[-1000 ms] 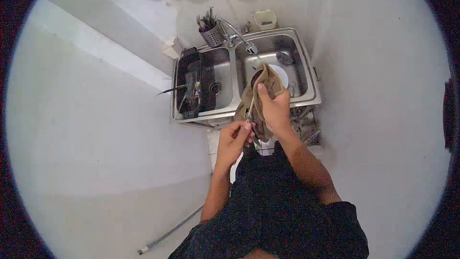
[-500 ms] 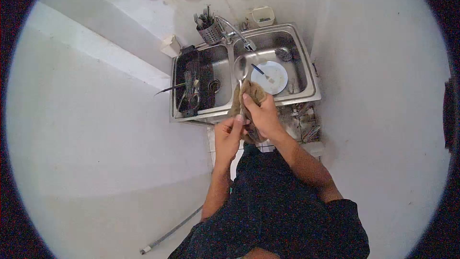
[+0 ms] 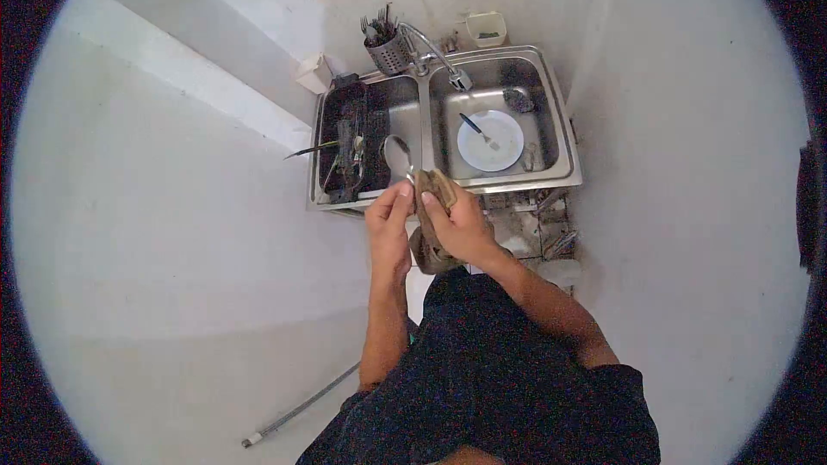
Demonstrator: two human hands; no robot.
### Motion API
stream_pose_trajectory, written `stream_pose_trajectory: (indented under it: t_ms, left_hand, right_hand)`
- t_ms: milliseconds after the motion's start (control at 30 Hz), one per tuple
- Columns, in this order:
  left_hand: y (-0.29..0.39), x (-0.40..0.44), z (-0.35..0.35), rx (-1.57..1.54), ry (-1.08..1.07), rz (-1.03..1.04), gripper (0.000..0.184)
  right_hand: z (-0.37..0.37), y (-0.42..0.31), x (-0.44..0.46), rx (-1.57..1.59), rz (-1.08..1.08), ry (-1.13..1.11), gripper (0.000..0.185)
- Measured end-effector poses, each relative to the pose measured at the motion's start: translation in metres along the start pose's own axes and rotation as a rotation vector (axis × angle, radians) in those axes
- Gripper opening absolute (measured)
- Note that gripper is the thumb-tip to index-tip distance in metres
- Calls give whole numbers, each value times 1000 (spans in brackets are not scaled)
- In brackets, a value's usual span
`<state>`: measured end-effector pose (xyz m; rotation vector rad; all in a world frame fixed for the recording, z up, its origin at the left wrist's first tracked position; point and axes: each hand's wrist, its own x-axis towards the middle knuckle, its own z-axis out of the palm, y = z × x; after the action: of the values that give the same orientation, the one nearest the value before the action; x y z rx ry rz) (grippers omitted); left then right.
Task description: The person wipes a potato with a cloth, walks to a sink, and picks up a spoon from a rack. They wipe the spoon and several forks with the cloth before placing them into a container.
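Observation:
My left hand (image 3: 390, 222) pinches the handle of a large metal spoon (image 3: 397, 155), whose bowl points up over the left basin near the divider. Beside it, my right hand (image 3: 463, 226) is closed on a brown cloth (image 3: 428, 250) that hangs down below the fingers. The cloth touches or nearly touches the spoon handle; the exact contact is hidden. In the right basin of the sink (image 3: 551, 174) lies a white plate (image 3: 508, 148) with a dark-handled fork (image 3: 471, 124) on it.
A black rack (image 3: 351, 95) with utensils stands in the left basin. Behind the sink are a perforated cutlery holder (image 3: 389, 55), a faucet (image 3: 438, 53) and a white container (image 3: 487, 28). A dark scrubber (image 3: 519, 101) lies in the right basin. A hose (image 3: 301, 406) is at lower left.
The cloth has come away from the spoon's bowl, which now shows bare. Both hands and the spoon have shifted left, uncovering the plate and fork. The view has moved slightly.

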<state>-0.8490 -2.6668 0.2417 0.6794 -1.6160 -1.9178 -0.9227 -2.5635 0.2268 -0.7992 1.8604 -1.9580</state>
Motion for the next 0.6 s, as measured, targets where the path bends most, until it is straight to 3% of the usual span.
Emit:
stream_pose_trajectory:
  t_ms: [267, 400, 533, 600]
  left_hand:
    - [-6, 5, -11, 100, 48, 116, 19]
    - [3, 16, -9, -118, 183, 150, 22]
    - [8, 18, -14, -374, 155, 70, 22]
    - [13, 15, -20, -529, 96, -25, 25]
  right_hand:
    - [-5, 3, -3, -41, 0, -172, 39]
    - [-9, 0, -7, -8, 83, -358, 37]
    - [-11, 17, -7, -18, -1, -345, 39]
    - [-12, 26, -1, -7, -62, -112, 38]
